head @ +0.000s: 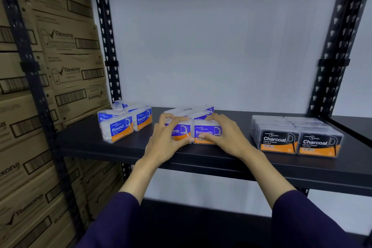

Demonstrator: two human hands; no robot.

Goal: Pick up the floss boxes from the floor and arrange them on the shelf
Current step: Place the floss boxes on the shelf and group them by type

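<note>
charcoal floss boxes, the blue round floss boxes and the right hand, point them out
black Charcoal floss boxes [278, 141]: head view, front label of the left front box
blue Round floss boxes [120, 129]: head view, front box label
right hand [227, 137]: head view, back of hand

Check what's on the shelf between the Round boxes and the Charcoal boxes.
Head view: the Smooth boxes, with the left hand and right hand on the front pair.
</note>
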